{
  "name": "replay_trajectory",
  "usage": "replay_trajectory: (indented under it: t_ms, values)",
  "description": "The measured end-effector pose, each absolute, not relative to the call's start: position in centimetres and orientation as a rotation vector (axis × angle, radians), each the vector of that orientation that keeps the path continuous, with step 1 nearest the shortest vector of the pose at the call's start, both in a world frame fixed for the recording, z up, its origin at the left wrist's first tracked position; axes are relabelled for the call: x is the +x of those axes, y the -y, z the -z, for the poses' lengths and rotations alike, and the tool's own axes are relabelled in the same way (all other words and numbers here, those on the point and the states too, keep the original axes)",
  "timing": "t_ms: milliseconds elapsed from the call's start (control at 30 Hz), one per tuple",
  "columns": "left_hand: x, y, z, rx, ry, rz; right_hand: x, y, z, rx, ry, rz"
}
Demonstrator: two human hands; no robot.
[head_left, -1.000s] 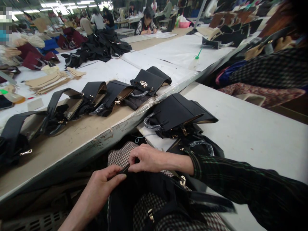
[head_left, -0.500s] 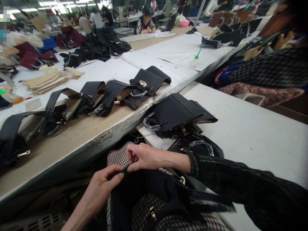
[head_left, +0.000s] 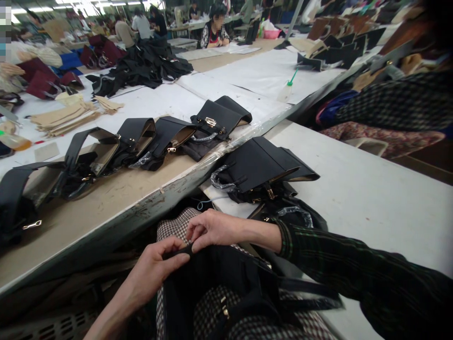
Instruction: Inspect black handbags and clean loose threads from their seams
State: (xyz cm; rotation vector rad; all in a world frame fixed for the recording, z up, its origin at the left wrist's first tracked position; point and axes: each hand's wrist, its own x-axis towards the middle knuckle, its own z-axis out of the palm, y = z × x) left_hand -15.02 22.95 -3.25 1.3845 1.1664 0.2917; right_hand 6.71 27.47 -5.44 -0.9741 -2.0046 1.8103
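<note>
A black handbag piece [head_left: 226,264] with gold hardware lies across my lap, over a checked cloth [head_left: 177,224]. Along its upper edge, my left hand [head_left: 155,267] pinches the black material between thumb and fingers. Close beside it, my right hand [head_left: 212,231] is closed on the same edge, its fingertips almost meeting those of the left. A gold clasp part [head_left: 225,307] shows on a dark strap lower down. Whatever lies between the fingertips besides the edge is hidden.
Several black handbags [head_left: 173,132] line the long table [head_left: 116,198] at left. More, including a black handbag [head_left: 258,160], rest on the white table [head_left: 371,198] at right. A green-tipped bottle [head_left: 286,89] stands farther back. People work in the background.
My left thumb and fingers have shifted slightly right along the bag edge. My right hand has moved a little right too, still pinching the edge.
</note>
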Motion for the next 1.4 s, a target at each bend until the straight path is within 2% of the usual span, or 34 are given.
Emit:
replay_trajectory:
  t_ms: [167,567,967,1233,1400]
  values:
    - [-15.0,-22.8,3.6,1.284,-1.181,-0.304,7.4,-27.6,5.2,-0.957,2.114,-1.852]
    - [-14.2,-21.8,1.9,1.631,-1.326,-0.216,6.4,-25.9,3.0,-1.010,2.523,-1.318]
    - [-16.7,-20.5,1.0,1.537,-1.278,-0.121,5.8,-25.1,3.6,-1.028,2.483,-1.266]
    - [-16.9,-20.1,1.6,1.600,-1.427,-0.188,6.3,-26.1,3.1,-0.781,2.681,-1.341]
    - [-16.6,-20.3,1.4,1.573,-1.440,-0.222,6.0,-25.8,2.5,-0.907,2.847,-1.095]
